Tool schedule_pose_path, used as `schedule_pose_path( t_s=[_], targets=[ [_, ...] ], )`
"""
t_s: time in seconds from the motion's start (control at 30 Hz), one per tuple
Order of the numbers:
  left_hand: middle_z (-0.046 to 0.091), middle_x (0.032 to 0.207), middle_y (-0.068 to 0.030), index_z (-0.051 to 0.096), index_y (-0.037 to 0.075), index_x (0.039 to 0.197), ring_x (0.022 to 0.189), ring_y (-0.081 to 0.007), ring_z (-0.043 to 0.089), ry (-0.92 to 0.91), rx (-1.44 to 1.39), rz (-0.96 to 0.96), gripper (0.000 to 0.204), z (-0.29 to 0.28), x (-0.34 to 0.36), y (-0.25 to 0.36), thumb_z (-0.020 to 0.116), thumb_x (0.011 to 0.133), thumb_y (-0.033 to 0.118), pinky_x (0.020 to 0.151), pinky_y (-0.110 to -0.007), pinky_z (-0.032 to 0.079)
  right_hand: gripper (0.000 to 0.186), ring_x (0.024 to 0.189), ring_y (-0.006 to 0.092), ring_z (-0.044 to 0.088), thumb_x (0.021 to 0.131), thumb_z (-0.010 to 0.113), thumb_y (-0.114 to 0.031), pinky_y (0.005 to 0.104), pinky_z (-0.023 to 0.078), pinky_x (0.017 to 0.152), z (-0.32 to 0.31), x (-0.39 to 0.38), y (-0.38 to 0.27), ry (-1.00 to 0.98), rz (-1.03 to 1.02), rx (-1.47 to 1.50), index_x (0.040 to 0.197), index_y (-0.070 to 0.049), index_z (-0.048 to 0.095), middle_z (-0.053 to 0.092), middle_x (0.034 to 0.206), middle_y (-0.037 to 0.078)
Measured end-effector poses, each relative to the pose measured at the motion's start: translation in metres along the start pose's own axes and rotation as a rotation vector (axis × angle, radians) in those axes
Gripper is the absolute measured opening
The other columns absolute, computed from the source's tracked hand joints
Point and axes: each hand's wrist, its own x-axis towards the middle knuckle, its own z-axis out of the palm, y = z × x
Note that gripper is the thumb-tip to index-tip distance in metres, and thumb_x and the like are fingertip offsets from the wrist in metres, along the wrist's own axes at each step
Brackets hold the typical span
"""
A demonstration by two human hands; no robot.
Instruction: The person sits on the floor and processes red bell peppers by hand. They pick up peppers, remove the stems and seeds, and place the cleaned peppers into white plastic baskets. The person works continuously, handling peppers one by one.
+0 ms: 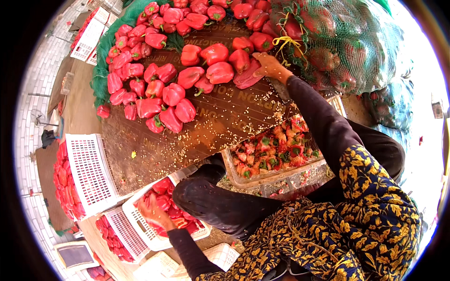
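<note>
My right hand (273, 68) reaches to the far side of the brown tabletop (220, 112). Its fingers are closed on a red bell pepper (248, 77), which looks streaked by motion. Several other red bell peppers (173, 94) lie whole beside it and across the far left. My left hand (155, 214), smeared by motion, is low over a white crate (154, 240) holding red pepper pieces (164, 202); whether it holds anything cannot be made out. Pale seeds are scattered over the tabletop.
Between table and lap stands a tray (262, 177) of pepper cores with green stems. A green net sack (347, 47) full of peppers bulges at the far right, tied with yellow string (289, 43). More white crates (91, 171) stand to the left. My bent knee (199, 192) juts beside the tray.
</note>
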Motion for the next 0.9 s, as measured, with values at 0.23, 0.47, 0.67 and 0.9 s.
schedule_pose_path(
  t_s=[0.23, 0.47, 0.67, 0.9],
  targets=[
    [0.053, 0.112, -0.0133, 0.042, -0.005, 0.124, 0.094, -0.0215, 0.056, -0.74, -0.9, -0.381, 0.052, 0.127, -0.067, 0.167, 0.061, 0.082, 0.019, 0.081, -0.032, 0.047, 0.062, 0.097, 0.0395, 0.048, 0.051, 0.07, -0.011, 0.0426, 0.044, 0.08, 0.059, -0.08, -0.062, -0.013, -0.12, 0.017, 0.109, -0.005, 0.05, 0.048, 0.106, 0.019],
    [0.028, 0.134, -0.0146, 0.038, -0.001, 0.128, 0.118, -0.0227, 0.038, -0.891, -0.959, -0.389, 0.059, 0.169, -0.143, 0.197, 0.057, 0.085, 0.034, 0.086, -0.03, 0.043, 0.057, 0.096, 0.0365, 0.044, 0.057, 0.063, -0.001, 0.0415, 0.042, 0.081, 0.027, -0.209, -0.114, 0.094, -0.104, 0.149, 0.112, -0.003, 0.049, 0.045, 0.107, 0.018],
    [0.033, 0.133, -0.0131, 0.047, 0.001, 0.123, 0.12, -0.0243, 0.037, -1.035, -0.847, -0.277, 0.062, 0.163, -0.189, 0.165, 0.066, 0.077, 0.037, 0.097, -0.033, 0.036, 0.047, 0.091, 0.0274, 0.053, 0.066, 0.064, -0.003, 0.0319, 0.044, 0.078, 0.041, -0.264, -0.091, 0.015, 0.224, 0.642, 0.112, -0.001, 0.052, 0.05, 0.101, 0.013],
    [0.041, 0.123, -0.0085, 0.039, 0.0, 0.128, 0.106, -0.0195, 0.049, -1.27, -0.988, -0.733, 0.078, 0.165, -0.208, 0.162, 0.075, 0.059, -0.003, 0.085, -0.029, 0.046, 0.046, 0.101, 0.0246, 0.05, 0.072, 0.063, -0.018, 0.0322, 0.04, 0.085, 0.067, -0.261, -0.067, -0.345, 0.477, 0.966, 0.113, -0.001, 0.052, 0.049, 0.112, 0.013]
  ],
)
